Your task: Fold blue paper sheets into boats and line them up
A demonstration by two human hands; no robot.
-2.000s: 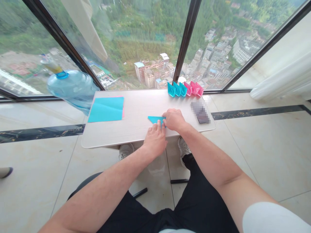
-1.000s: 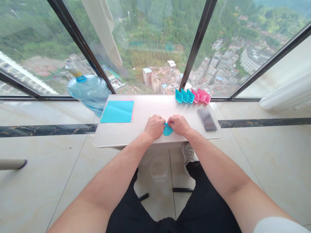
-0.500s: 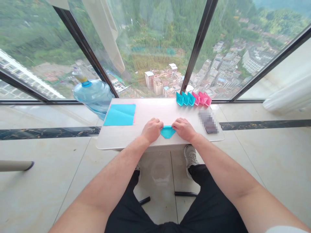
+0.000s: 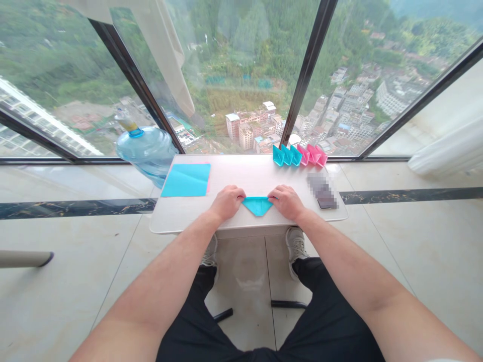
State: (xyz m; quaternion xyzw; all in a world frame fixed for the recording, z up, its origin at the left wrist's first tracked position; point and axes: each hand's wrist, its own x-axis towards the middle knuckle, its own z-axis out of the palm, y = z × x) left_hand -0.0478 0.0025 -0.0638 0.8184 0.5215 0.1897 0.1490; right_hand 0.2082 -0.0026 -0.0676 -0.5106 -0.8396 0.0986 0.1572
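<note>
A piece of blue folded paper (image 4: 258, 205) lies near the front edge of the small white table (image 4: 234, 173), its long straight side away from me and its blunt tip toward me. My left hand (image 4: 228, 202) is closed at its left corner, fingers pinching the paper. At the right corner, my right hand (image 4: 286, 201) likewise pinches the folded edge. The fingertips cover both corners.
Blue sheets (image 4: 186, 180) with pink beneath lie on the table's left. Several blue folded paper boats (image 4: 287, 156) and pink ones (image 4: 312, 155) line the back right. A blurred phone (image 4: 323, 192) sits at right. A water jug (image 4: 148, 151) stands behind the left corner.
My left hand has slid left along the folded edge, uncovering more of the blue paper. The right hand has stayed nearly in place at the right corner.
</note>
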